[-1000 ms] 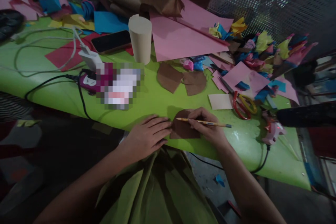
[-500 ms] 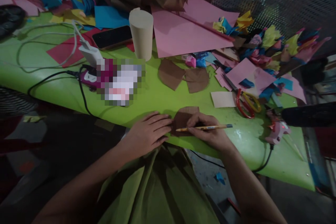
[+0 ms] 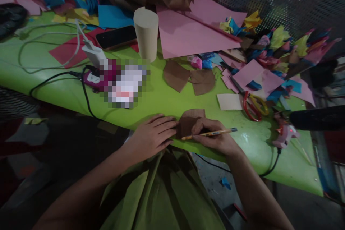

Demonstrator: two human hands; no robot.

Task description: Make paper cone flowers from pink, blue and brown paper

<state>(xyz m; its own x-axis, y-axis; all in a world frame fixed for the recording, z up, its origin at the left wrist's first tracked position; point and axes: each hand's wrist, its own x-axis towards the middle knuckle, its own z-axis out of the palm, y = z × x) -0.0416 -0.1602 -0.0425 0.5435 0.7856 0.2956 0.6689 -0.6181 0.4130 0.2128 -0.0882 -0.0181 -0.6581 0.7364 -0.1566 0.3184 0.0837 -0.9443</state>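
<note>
Green table [image 3: 156, 99] before you has brown paper [image 3: 191, 118] near its front edge; your left hand [image 3: 153, 136] lies flat at the paper's left side, gripping nothing visible, your right hand [image 3: 217, 142] curled round a pencil [image 3: 221, 131]. Judge the paper light, easily creased, best pinned by its margin.

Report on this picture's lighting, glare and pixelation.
Head view: dim overall, with deep shadow under the green table; same view: faint glare on it, right of the right hand; head view again: coarse pixelation covers part of the purple power strip.
</note>
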